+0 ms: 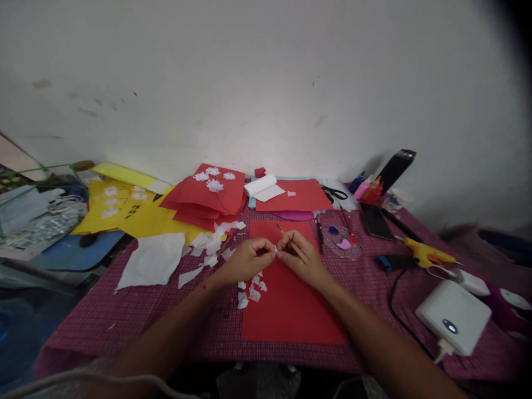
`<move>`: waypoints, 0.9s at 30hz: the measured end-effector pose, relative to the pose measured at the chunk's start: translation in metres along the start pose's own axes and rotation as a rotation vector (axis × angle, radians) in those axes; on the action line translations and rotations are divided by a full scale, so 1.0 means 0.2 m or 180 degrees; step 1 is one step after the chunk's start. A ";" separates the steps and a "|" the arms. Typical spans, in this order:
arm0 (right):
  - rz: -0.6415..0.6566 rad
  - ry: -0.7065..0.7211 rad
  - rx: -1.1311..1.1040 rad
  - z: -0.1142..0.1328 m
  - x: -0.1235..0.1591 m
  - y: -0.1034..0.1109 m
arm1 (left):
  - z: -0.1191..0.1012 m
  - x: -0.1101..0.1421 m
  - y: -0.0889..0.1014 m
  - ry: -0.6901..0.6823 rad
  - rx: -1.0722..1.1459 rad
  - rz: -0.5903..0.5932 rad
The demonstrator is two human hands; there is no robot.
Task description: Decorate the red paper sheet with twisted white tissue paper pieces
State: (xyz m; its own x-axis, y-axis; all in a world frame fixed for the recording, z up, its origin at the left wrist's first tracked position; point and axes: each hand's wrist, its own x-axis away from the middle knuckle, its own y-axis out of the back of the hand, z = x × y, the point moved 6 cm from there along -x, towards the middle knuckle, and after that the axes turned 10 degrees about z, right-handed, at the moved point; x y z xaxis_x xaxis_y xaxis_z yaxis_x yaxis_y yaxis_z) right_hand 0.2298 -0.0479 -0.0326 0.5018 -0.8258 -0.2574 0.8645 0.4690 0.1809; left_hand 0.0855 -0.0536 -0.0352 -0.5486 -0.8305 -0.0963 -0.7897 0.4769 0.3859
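Observation:
Both my hands meet over a red paper sheet (pixel 286 310) lying on the checked tablecloth (pixel 137 316). My left hand (pixel 246 259) is closed in a pinch on a tiny white paper piece (pixel 275 250). My right hand (pixel 301 256) is closed too, its fingertips touching the same white piece, and it holds a thin brown stick (pixel 287 237) that points up and to the left. Several small white paper scraps (pixel 250 291) lie just below my left hand on the sheet's left edge.
A red paper stack with white paper flowers (pixel 205 194) lies behind, yellow sheets (pixel 120 208) at left and a white sheet (pixel 153 258) nearer. At right lie a paint palette (pixel 344 241), phone (pixel 377 221), yellow glue gun (pixel 424 252), white power bank (pixel 454 315), black bottle (pixel 395 167) and scissors (pixel 334 193).

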 end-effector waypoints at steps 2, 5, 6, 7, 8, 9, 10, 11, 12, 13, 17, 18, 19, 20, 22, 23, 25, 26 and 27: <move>-0.0025 0.0007 -0.0051 -0.01 0.00 0.00 | 0.00 0.00 0.01 0.0004 0.0044 0.0003; -0.0053 0.0018 -0.0150 -0.02 0.00 0.00 | 0.00 0.00 0.01 0.0021 0.0107 -0.0002; -0.0064 0.0027 -0.0167 -0.02 0.00 0.00 | 0.00 0.00 0.01 0.0022 0.0137 0.0003; -0.0076 0.0040 -0.0175 -0.02 0.00 0.00 | 0.00 -0.01 0.02 0.0015 0.0166 -0.0001; -0.0088 0.0055 -0.0178 -0.02 0.01 0.01 | -0.01 -0.01 0.02 0.0002 0.0178 0.0001; -0.0099 0.0070 -0.0175 -0.02 0.01 0.01 | -0.01 -0.01 0.02 -0.0020 0.0168 -0.0006; -0.0107 0.0086 -0.0158 -0.01 0.01 0.01 | -0.01 -0.01 0.02 -0.0045 0.0136 -0.0018; -0.0115 0.0106 -0.0125 -0.01 0.01 0.01 | -0.02 -0.01 0.02 -0.0072 0.0094 -0.0039; -0.0117 0.0130 -0.0076 0.00 0.02 0.01 | -0.03 -0.01 0.02 -0.0101 0.0051 -0.0066; -0.0108 0.0157 -0.0009 0.01 0.02 0.01 | -0.03 0.00 0.03 -0.0126 0.0014 -0.0091; 0.0004 0.0242 0.0212 0.04 0.02 -0.01 | -0.05 0.00 0.03 -0.0157 -0.0092 -0.0103; 0.0027 0.0246 0.0242 0.04 0.02 -0.02 | -0.06 0.00 0.03 -0.0163 -0.0142 -0.0106; 0.0043 0.0250 0.0263 0.05 0.02 -0.02 | -0.06 0.00 0.03 -0.0179 -0.0208 -0.0122; 0.0054 0.0256 0.0278 0.05 0.02 -0.02 | -0.07 0.00 0.03 -0.0207 -0.0289 -0.0147; 0.0061 0.0271 0.0309 0.05 0.02 -0.03 | -0.08 0.00 0.03 -0.0285 -0.0468 -0.0201; 0.0062 0.0277 0.0332 0.05 0.02 -0.03 | -0.08 0.00 0.03 -0.0325 -0.0552 -0.0221; 0.0071 0.0280 0.0396 0.04 0.02 -0.03 | -0.08 0.00 0.02 -0.0392 -0.0688 -0.0242; 0.0068 0.0283 0.0445 0.04 0.02 -0.03 | -0.08 0.00 0.02 -0.0418 -0.0753 -0.0252; 0.0063 0.0287 0.0502 0.04 0.02 -0.03 | -0.08 0.00 0.02 -0.0443 -0.0814 -0.0263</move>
State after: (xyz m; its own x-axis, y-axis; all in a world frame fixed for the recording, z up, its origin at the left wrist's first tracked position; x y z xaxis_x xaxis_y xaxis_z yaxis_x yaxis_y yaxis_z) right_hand 0.2270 -0.0573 -0.0269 0.5253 -0.7822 -0.3350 0.8428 0.4240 0.3317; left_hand 0.0861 -0.0566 -0.0195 -0.5317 -0.8077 -0.2548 -0.7481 0.3069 0.5883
